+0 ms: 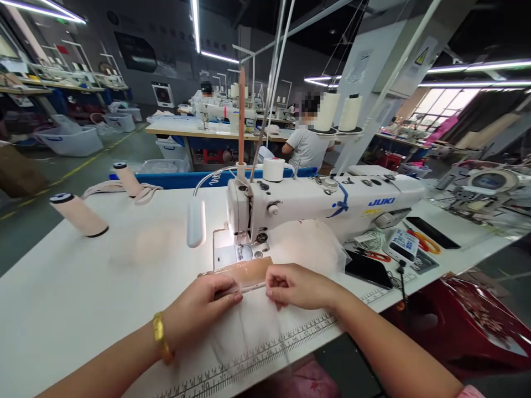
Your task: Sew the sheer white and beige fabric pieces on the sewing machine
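Station: white table with a sewing machine set across it, needle end to the person's left of centre.

Left hand: fingers together, pinched on the near-left end of a narrow pink strip. A gold bracelet sits on the wrist.

Right hand: fingers curled and closed on the strip's right end, thumb against forefinger.

The strip lies on the table just in front of the needle plate, stretched between both hands. Judged reason: held taut at both ends so the edge stays straight and lined up with the presser foot. Sheer white fabric lies under and behind it, bunched beneath the machine arm; it spreads toward the table's front edge, over the printed ruler.

Two pink rolls rest on the far left, well apart from the hands. A lamp hangs beside the needle, lighting the plate. Orange scissors and a dark phone lie to the right, within reach but off the sewing path.

Other people sit at benches beyond; none near this station
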Demonstrator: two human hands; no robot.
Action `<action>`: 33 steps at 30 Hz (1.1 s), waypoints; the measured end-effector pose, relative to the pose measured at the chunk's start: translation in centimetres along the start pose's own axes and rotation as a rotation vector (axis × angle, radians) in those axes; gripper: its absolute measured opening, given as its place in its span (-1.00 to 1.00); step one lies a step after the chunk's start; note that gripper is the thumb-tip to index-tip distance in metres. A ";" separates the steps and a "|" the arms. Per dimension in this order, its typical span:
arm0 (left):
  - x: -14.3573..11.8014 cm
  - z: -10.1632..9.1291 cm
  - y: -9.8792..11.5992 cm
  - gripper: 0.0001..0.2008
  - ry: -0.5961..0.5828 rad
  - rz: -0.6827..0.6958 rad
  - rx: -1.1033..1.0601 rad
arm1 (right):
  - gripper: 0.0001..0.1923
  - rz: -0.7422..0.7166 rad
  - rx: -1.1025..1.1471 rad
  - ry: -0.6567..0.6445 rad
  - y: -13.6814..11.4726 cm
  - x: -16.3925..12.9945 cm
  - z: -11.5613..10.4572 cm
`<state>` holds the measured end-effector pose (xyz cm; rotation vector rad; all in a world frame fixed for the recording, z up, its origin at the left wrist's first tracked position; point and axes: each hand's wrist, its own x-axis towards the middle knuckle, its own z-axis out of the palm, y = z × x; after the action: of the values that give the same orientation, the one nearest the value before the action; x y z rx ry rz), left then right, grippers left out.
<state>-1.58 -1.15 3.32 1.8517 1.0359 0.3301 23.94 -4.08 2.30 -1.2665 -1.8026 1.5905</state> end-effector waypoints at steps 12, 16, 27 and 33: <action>0.3 0.3 -0.7 -0.63 0.165 -0.035 -0.160 | -0.89 -0.190 -0.103 0.217 -0.6 4.1 2.8; 0.4 0.5 -0.7 -0.62 0.186 -0.030 -0.176 | -0.83 -0.191 -0.012 0.235 -0.4 4.0 3.1; 0.7 1.3 -1.0 -0.69 0.307 0.033 -0.225 | -0.86 -0.262 -0.007 0.324 -0.2 4.2 4.0; 0.9 1.6 -1.5 -0.69 0.320 -0.009 -0.286 | -0.86 -0.286 -0.082 0.393 -0.1 4.0 4.2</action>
<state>-0.81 -1.14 1.04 1.5665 1.1428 0.7483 18.61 -3.05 0.38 -1.1923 -1.7154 1.0408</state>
